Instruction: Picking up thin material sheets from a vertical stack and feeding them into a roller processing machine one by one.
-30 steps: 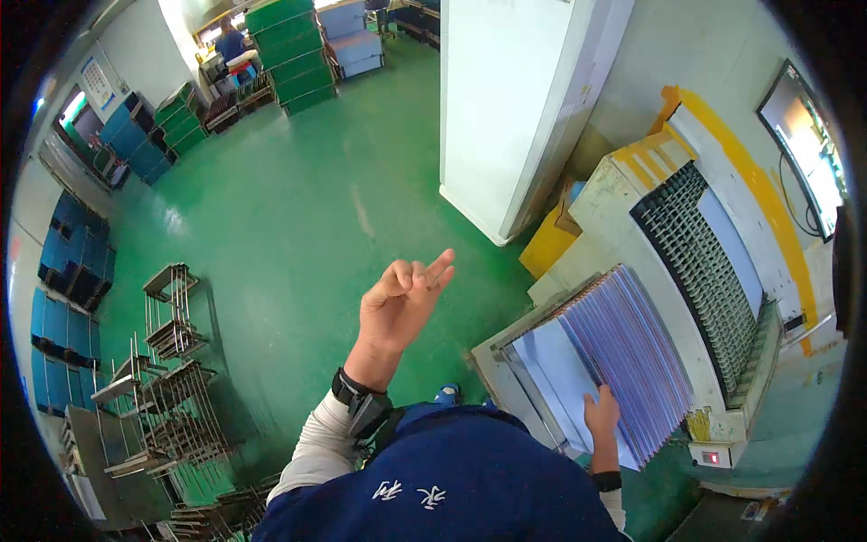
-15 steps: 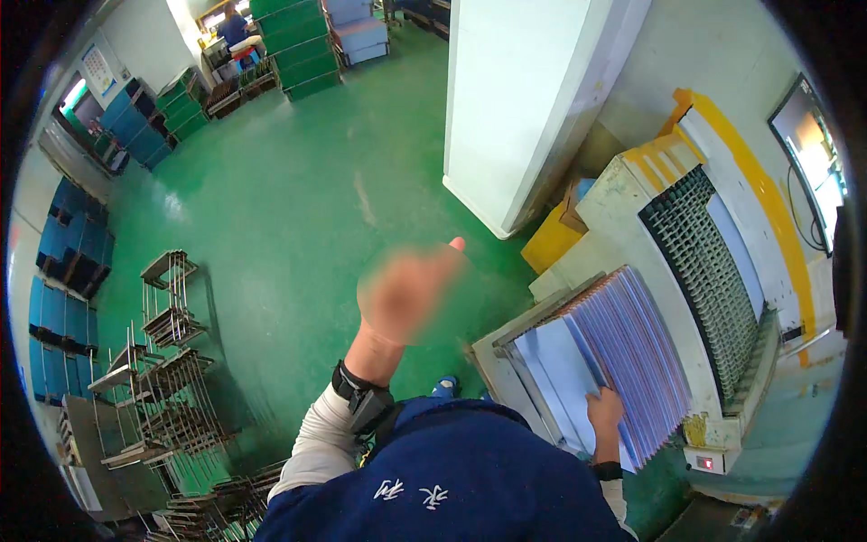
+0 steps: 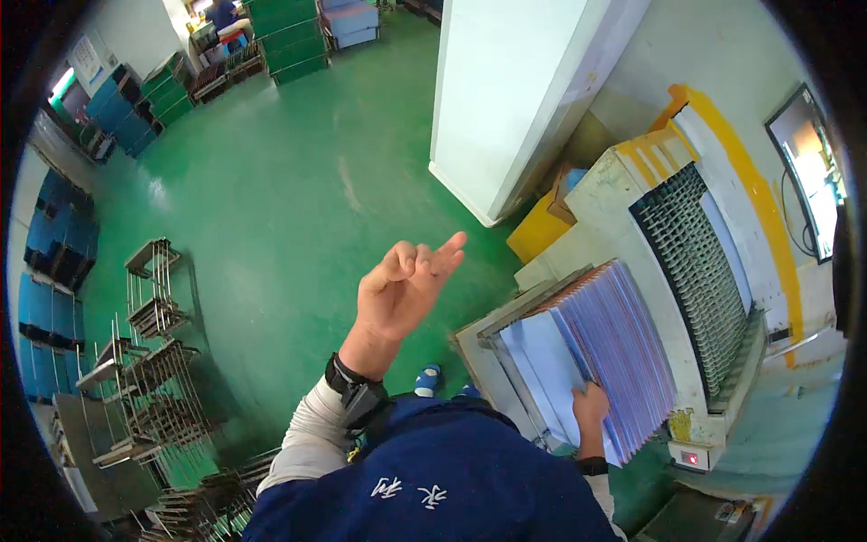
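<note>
My left hand (image 3: 406,285) is raised over the floor in the middle, palm up. Its fingers are apart, some stretched out and some bent, and nothing is in it. My right hand (image 3: 591,408) is closed at the edge of a pale blue sheet (image 3: 542,352), its fingers partly hidden behind the wrist and the sheets. That sheet leans at the near side of a packed row of thin bluish-white sheets (image 3: 623,352) with brownish edges. The row stands in a pale rack (image 3: 474,339) at my right.
Behind the row is a pale machine with a dark roller bed (image 3: 700,262) and a screen (image 3: 808,172) above. A white pillar (image 3: 506,99) and yellow box (image 3: 542,230) stand ahead. Metal racks (image 3: 163,379) stand left, blue and green crates farther off. A person (image 3: 226,16) sits far back.
The whole view has shifted a little. My left hand, blurred before, now shows bent fingers. My right hand stays at the same pale blue sheet.
</note>
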Demonstrator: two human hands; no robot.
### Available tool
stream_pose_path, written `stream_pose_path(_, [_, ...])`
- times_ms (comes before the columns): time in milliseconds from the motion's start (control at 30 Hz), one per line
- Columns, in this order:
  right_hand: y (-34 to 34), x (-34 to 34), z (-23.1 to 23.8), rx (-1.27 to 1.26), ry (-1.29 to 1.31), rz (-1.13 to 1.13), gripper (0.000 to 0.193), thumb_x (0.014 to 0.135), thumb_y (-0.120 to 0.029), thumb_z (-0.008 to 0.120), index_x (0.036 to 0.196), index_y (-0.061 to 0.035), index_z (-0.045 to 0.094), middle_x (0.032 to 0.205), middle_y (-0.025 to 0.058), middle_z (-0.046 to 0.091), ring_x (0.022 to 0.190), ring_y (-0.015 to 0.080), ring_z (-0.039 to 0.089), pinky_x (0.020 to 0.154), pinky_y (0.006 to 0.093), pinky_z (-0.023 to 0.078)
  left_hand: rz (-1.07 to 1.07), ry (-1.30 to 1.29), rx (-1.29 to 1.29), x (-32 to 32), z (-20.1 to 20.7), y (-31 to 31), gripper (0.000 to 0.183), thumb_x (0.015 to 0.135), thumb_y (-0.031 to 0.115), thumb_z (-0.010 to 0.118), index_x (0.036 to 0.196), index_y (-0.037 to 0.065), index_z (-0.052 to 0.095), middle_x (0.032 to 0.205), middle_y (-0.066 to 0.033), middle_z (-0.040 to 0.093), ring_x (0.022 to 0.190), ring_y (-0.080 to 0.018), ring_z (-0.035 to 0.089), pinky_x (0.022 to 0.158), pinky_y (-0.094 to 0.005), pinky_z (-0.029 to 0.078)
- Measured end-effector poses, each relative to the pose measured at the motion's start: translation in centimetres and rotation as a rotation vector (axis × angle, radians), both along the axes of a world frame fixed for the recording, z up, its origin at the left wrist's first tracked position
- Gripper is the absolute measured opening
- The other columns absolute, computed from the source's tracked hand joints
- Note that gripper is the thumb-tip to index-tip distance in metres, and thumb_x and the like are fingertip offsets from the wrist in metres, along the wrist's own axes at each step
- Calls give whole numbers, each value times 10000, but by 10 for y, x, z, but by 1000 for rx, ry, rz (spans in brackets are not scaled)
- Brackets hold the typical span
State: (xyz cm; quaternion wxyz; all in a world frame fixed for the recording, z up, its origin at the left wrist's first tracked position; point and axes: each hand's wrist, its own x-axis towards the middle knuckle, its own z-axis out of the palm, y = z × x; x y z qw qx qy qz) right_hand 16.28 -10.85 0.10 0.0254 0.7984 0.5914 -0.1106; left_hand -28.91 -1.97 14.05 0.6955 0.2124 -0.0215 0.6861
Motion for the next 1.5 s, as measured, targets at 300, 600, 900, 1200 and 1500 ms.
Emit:
stream_pose_path(300, [4,12,-9,-31,19,96,338,787,-311,725,964,-24,712,933,250,691,919,440,662,813,517,510,-36,-28,2,5,1,-11,137,889,100,613,773,101,685,928,-44,708,1403,-358,398,1209,-490,198])
stream_pose_path(600, [2,11,62,33,-17,122,390,776,-310,739,1012,-1,705,910,250,687,883,444,653,793,520,494,-5,-54,13,2,-3,-23,129,898,114,624,792,81,691,919,-61,707,1386,-357,414,1203,-478,228])
stream_pose_path(900, [-35,66,207,211,111,-69,378,766,-217,744,1038,38,690,955,236,680,913,376,638,825,447,494,-43,-46,36,30,0,-8,123,892,115,621,790,90,685,900,-57,700,1377,-361,425,1207,-511,197])
stream_pose_path(1200, [-89,132,252,840,819,-516,380,931,-147,633,1209,107,585,1118,156,648,994,221,628,874,355,507,-102,-11,-41,74,12,3,68,829,78,594,767,101,611,853,-39,666,1371,-357,437,1215,-570,114])
stream_pose_path(1500, [-52,186,161,1025,1796,-415,406,972,-207,609,1261,71,550,1225,154,623,1138,265,593,1006,391,458,-129,3,37,91,17,15,86,856,85,592,778,94,628,943,-76,703,1387,-373,423,1208,-568,122])
